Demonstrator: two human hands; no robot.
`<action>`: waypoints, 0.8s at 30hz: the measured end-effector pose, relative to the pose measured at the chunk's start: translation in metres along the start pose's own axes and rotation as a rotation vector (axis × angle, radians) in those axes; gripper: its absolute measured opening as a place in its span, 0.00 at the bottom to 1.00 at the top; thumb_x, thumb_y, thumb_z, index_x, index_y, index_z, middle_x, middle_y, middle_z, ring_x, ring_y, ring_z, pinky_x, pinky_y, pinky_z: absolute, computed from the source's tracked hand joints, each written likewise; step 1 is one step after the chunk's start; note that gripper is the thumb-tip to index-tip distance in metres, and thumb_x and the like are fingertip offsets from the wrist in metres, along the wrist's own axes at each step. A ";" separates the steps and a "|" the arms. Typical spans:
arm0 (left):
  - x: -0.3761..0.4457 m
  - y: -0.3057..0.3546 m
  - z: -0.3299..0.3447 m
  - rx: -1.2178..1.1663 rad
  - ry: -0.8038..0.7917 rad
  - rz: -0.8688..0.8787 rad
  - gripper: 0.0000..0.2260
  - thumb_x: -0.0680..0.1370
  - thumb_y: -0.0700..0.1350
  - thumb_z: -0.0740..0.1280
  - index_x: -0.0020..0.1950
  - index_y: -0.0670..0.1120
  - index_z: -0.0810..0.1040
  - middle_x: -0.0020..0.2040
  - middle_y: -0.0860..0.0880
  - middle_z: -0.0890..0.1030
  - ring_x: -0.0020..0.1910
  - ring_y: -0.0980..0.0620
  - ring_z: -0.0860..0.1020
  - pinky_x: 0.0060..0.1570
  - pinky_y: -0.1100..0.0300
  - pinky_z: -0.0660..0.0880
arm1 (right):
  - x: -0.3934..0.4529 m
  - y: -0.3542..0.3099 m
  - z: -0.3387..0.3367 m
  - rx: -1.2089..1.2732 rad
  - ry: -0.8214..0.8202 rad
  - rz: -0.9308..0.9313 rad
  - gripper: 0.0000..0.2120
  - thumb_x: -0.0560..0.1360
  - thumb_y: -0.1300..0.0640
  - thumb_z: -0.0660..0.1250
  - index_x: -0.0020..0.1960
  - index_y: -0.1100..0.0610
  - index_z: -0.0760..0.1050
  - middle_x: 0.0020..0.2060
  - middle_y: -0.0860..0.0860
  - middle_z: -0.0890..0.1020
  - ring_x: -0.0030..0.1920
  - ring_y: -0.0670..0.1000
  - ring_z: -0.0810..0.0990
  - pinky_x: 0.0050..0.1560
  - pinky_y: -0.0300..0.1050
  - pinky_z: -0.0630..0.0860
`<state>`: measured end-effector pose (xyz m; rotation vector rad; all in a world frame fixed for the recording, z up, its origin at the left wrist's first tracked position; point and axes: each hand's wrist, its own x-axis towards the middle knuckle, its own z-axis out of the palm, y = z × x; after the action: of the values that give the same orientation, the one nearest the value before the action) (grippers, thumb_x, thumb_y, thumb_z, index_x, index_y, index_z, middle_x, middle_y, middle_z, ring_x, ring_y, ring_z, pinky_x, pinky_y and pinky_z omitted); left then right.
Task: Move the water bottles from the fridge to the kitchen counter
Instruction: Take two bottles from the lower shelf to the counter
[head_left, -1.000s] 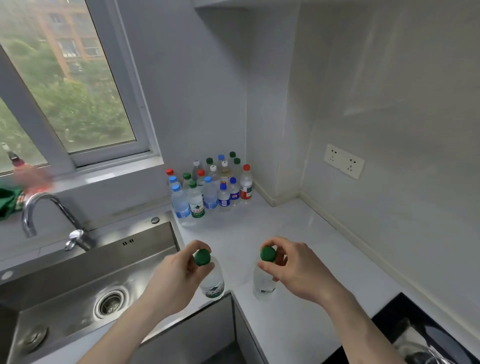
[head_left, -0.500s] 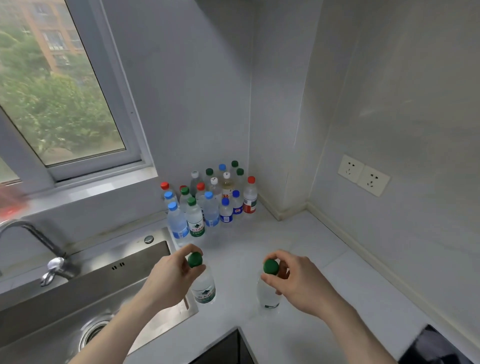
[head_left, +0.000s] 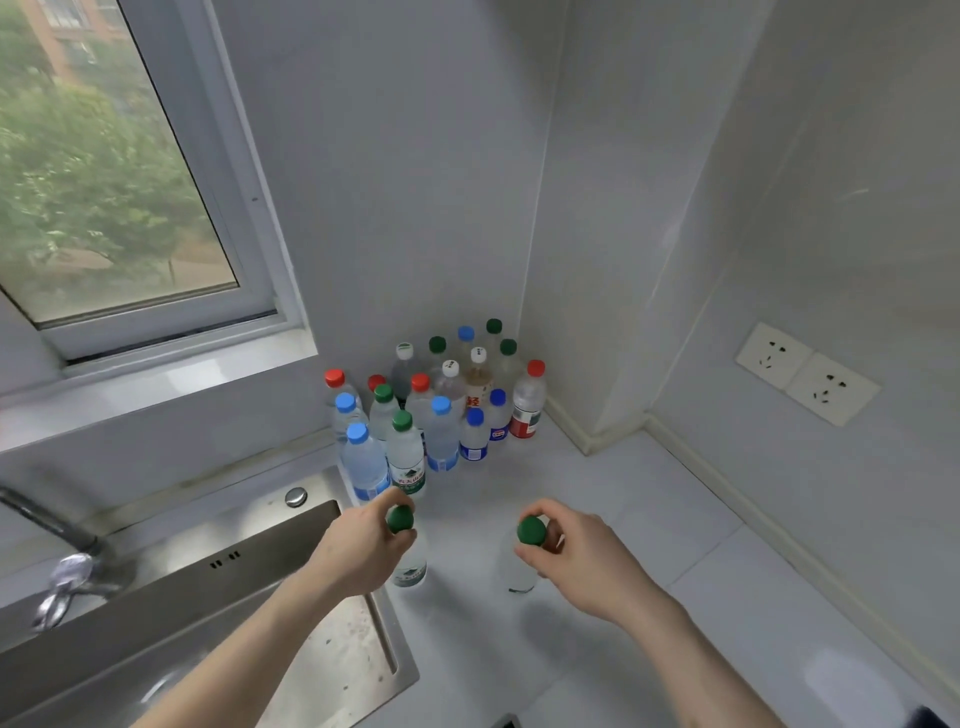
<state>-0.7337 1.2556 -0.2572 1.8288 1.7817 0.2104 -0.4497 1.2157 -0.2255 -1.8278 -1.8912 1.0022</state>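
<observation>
My left hand (head_left: 358, 551) grips a clear green-capped water bottle (head_left: 411, 569) by its neck, upright, just right of the sink's edge. My right hand (head_left: 576, 556) pinches the neck of a second green-capped bottle (head_left: 519, 571), also upright over the white counter (head_left: 649, 545). I cannot tell whether either bottle's base touches the counter. Behind them, in the corner, stands a cluster of several bottles (head_left: 441, 405) with red, blue, green and white caps.
A steel sink (head_left: 197, 587) with a tap (head_left: 57, 530) lies to the left, below a window (head_left: 104, 171). Grey walls close the corner. A double wall socket (head_left: 808, 371) sits on the right wall. Bare counter stretches to the right of my hands.
Both hands have carried their bottles forward across the counter, closer to the cluster in the corner. The view has moved in toward the corner and the sink has slid out to the left.
</observation>
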 end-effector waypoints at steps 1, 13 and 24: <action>0.005 -0.003 0.001 0.000 -0.010 -0.008 0.07 0.80 0.53 0.65 0.57 0.59 0.71 0.44 0.52 0.82 0.42 0.49 0.79 0.39 0.56 0.73 | 0.007 -0.001 0.003 0.000 -0.001 0.005 0.08 0.75 0.42 0.71 0.52 0.39 0.74 0.37 0.45 0.82 0.40 0.48 0.82 0.46 0.50 0.81; 0.055 -0.030 -0.014 -0.097 0.006 -0.045 0.02 0.80 0.55 0.63 0.52 0.60 0.71 0.39 0.52 0.81 0.39 0.51 0.78 0.38 0.55 0.73 | 0.088 -0.030 0.040 -0.022 -0.062 -0.002 0.08 0.76 0.44 0.71 0.53 0.39 0.74 0.39 0.46 0.82 0.42 0.49 0.83 0.49 0.53 0.82; 0.079 -0.049 -0.028 -0.141 0.036 -0.060 0.05 0.81 0.55 0.60 0.55 0.60 0.73 0.37 0.52 0.83 0.37 0.51 0.82 0.45 0.50 0.80 | 0.131 -0.056 0.067 -0.024 -0.106 -0.029 0.07 0.78 0.45 0.70 0.55 0.40 0.74 0.40 0.46 0.83 0.44 0.50 0.84 0.50 0.54 0.82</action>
<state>-0.7821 1.3364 -0.2803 1.6807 1.7959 0.3395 -0.5514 1.3288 -0.2655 -1.7877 -1.9933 1.0917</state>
